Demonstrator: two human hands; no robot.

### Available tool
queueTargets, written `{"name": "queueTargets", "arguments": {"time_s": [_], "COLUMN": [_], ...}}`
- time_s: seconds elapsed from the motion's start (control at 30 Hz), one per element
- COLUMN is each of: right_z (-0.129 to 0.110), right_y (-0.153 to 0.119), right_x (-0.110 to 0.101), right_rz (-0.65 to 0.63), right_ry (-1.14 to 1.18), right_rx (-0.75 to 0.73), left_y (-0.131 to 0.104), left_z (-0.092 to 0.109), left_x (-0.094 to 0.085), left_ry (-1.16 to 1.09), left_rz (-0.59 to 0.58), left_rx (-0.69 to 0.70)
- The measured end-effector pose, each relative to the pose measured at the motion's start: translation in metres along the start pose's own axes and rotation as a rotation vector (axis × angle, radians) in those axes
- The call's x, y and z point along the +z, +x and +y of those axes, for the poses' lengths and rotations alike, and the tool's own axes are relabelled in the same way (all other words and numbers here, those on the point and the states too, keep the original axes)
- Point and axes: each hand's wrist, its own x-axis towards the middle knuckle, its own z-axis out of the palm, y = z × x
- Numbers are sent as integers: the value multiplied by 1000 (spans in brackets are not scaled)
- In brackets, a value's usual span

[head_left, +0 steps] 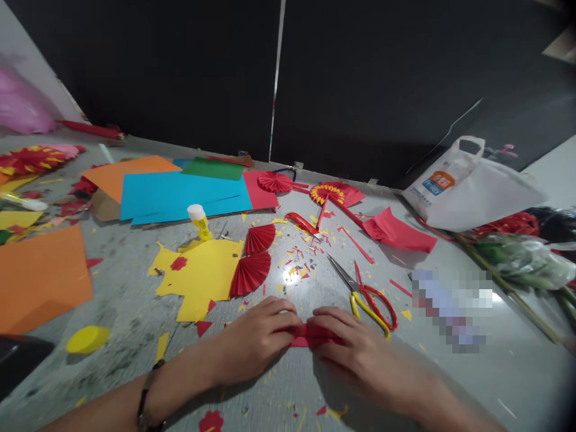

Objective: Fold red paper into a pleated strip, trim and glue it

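Note:
A narrow folded piece of red paper lies on the table between my hands. My left hand is closed on its left end, with fingertips curled over the fold. On the right end, my right hand presses with bent fingers that cover part of the paper. Just beyond my right hand are scissors with red and yellow handles, blades apart. Beyond my left hand, two pleated red paper fans rest at the edge of a cut yellow sheet.
A glue stick stands upright near blue card. A red cutter lies among paper scraps. Orange card and a yellow disc are at left. A white bag and plant stems are at right.

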Motion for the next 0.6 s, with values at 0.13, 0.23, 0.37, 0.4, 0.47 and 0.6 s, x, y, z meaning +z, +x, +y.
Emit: {"name": "queueTargets", "arguments": {"time_s": [0.13, 0.23, 0.37, 0.4, 0.47, 0.6], "right_z": [10, 21, 29, 29, 27, 22], "right_y": [50, 115, 208, 228, 261, 304], "right_x": [-31, -35, -12, -4, 11, 28], "right_rz": [14, 6, -26, -36, -51, -67], "right_ry": [-72, -208, -303, -323, -348, -323], "right_rx": [-102, -92, -87, -87, -73, -29], "left_y": [-1, -1, -2, -2, -2, -1], "left_z": [-5, -7, -7, -8, -8, -9], "left_x": [2, 1, 0, 0, 1, 2], "left_ry": [30, 21, -13, -20, -33, -60], "left_rz": [-43, -55, -26, -14, 1, 5], "left_rx": [37, 35, 10, 9, 14, 20]}}
